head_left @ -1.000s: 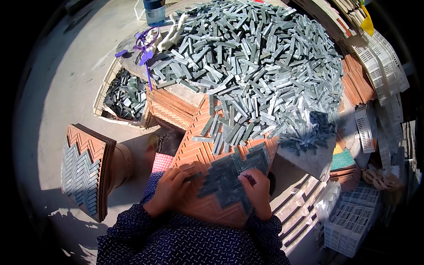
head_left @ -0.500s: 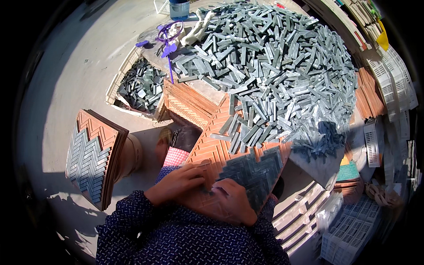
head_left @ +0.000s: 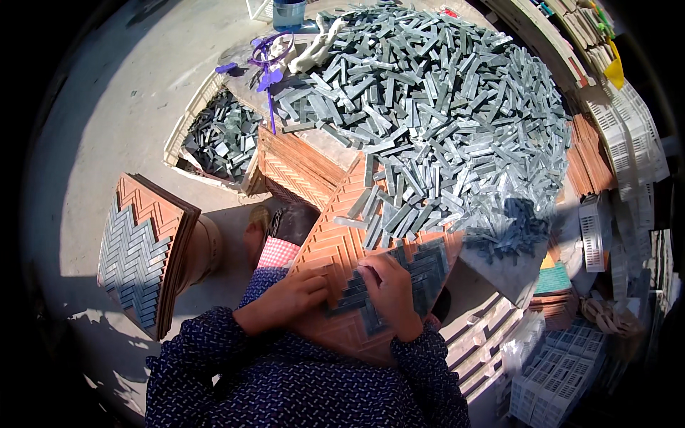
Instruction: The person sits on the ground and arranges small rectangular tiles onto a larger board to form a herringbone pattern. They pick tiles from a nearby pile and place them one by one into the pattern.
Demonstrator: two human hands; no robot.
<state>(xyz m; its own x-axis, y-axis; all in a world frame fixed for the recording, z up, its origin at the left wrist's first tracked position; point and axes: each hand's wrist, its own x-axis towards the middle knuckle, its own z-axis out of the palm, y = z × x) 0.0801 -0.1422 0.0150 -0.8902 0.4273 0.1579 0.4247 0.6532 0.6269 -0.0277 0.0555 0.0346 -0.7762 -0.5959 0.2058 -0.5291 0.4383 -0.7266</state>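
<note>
An orange herringbone-grooved board (head_left: pixel 332 246) lies tilted in front of me, with dark grey-green stone strips (head_left: pixel 428 267) set into its right part. My left hand (head_left: pixel 296 296) rests on the board's left side, fingers curled together; anything inside them is hidden. Over the edge of the laid strips is my right hand (head_left: pixel 389 289), its thumb and fingertips pinched together. Whether a strip sits in that pinch cannot be made out. Several loose strips (head_left: pixel 399 214) spill onto the far end of the board, beyond my right hand.
A large heap of loose strips (head_left: pixel 457 107) covers the table beyond. To the left stand a crate of dark pieces (head_left: pixel 225 135) and a partly filled board stack (head_left: pixel 143 250) on a round support. Orange boards (head_left: pixel 300 164) and white plastic baskets (head_left: pixel 560 378) are stacked around; a purple hoop-shaped object (head_left: pixel 271 53) lies behind.
My right hand has moved away from me up the board, uncovering laid strips nearer my body. My left hand stays almost in place, and the whole view has shifted slightly.
</note>
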